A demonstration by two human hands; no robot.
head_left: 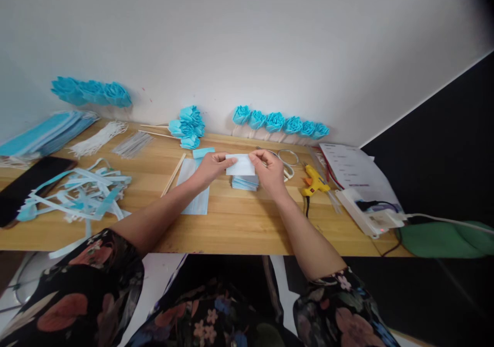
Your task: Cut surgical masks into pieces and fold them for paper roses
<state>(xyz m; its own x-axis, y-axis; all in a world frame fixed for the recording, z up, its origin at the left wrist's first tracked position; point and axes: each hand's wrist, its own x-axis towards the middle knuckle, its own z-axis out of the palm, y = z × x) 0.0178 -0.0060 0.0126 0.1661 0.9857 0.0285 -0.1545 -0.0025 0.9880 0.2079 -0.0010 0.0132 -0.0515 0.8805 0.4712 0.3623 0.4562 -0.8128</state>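
Between my two hands is a small pale rectangle of face mask fabric (241, 165). My left hand (213, 167) pinches its left end with the thumb on top. My right hand (269, 169) grips the upper right corner between thumb and fingers. Just below the held piece, a stack of similar cut blue pieces (245, 183) lies on the wooden table (239, 228). Beside my left forearm, a larger flat sheet of mask fabric (199, 203) is partly covered by the arm. A small blue piece (203, 153) lies behind my left hand.
Blue fabric roses (275, 122) lean on the wall, with more roses (189, 126) at the back middle. At right are a yellow glue gun (314, 182), scissors (287, 172) and a power strip (363, 213). Left are fabric scraps (85, 190), a phone (31, 187) and stacked masks (50, 131).
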